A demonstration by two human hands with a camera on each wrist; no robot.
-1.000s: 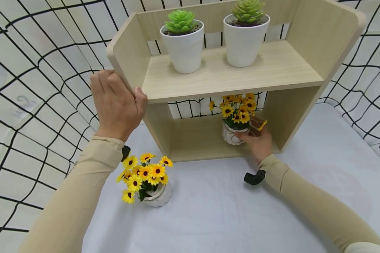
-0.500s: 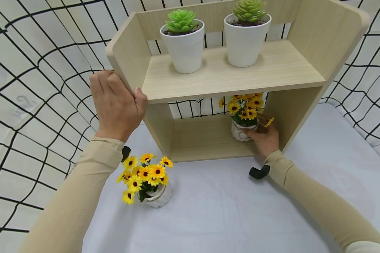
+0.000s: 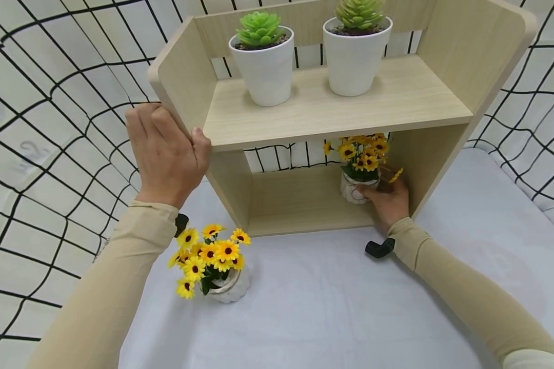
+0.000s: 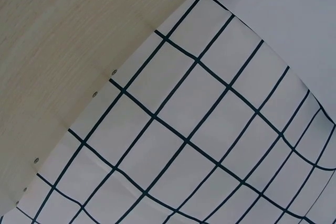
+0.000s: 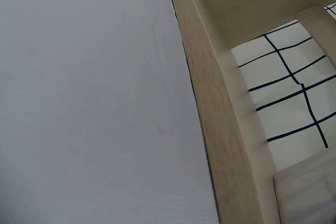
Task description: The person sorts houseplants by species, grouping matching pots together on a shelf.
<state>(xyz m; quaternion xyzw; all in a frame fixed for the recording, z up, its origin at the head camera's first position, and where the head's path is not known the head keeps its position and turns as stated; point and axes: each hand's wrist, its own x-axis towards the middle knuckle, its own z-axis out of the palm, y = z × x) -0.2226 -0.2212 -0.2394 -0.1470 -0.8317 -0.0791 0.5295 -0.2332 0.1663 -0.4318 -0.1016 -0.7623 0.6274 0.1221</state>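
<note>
My left hand (image 3: 166, 154) grips the front edge of the wooden shelf's left side panel (image 3: 186, 77), thumb on the near side. In the lower compartment, at its right, my right hand (image 3: 390, 200) holds a whitish flower pot (image 3: 352, 190) of yellow artificial sunflowers. Its thumb lies on the pot's front, and the other fingers are partly hidden behind the pot and a drooping bloom. A second pot of sunflowers (image 3: 233, 287) stands on the white cloth in front of the shelf, below my left wrist. The left wrist view shows the shelf's outer side (image 4: 79, 40).
Two white pots with green succulents, a left one (image 3: 268, 72) and a right one (image 3: 355, 61), stand on the upper board (image 3: 314, 113). A black wire grid (image 3: 55, 169) lined with white surrounds the table. The lower board (image 3: 295, 205) extends left of the held pot.
My right hand has moved the sunflower pot rightward and slightly back along the lower board, toward the right side panel. The left hand keeps its grip on the shelf.
</note>
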